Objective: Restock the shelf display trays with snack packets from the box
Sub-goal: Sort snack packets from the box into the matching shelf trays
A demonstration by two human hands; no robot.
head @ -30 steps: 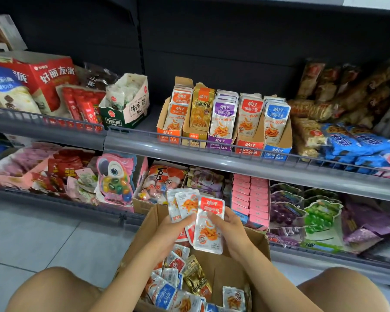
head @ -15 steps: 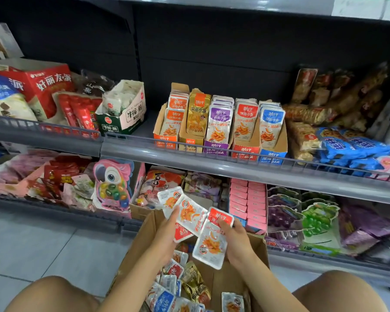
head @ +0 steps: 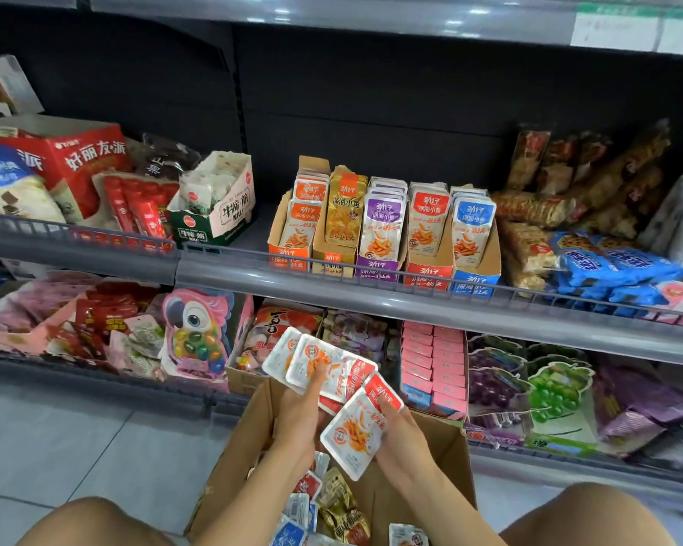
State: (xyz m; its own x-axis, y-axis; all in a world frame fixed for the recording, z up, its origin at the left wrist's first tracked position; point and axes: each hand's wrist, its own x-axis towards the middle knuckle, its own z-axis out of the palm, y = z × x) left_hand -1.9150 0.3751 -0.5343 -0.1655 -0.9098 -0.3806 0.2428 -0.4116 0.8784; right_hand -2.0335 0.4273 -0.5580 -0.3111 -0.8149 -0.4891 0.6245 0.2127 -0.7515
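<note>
Left hand (head: 297, 417): holds a fan of packets (head: 312, 358) above the box (head: 243, 447). The thumb presses on the top packet. The fingers beneath are hidden, so the fan is pinched between thumb and fingers.

Right hand (head: 407, 437): pinches a single red packet (head: 355, 427) at its right edge, thumb on the printed face. The packet is tilted, with its red top toward the shelf, and its upper corner overlaps the fan.

The box stands open on the floor (head: 95, 439) between the person's knees. Loose packets (head: 334, 502) in red, blue and gold lie in its bottom.

Five trays (head: 383, 266) stand side by side on the upper shelf (head: 371, 299), behind its wire rail. They are coloured orange, gold, purple, red and blue, and each holds upright packets.
</note>
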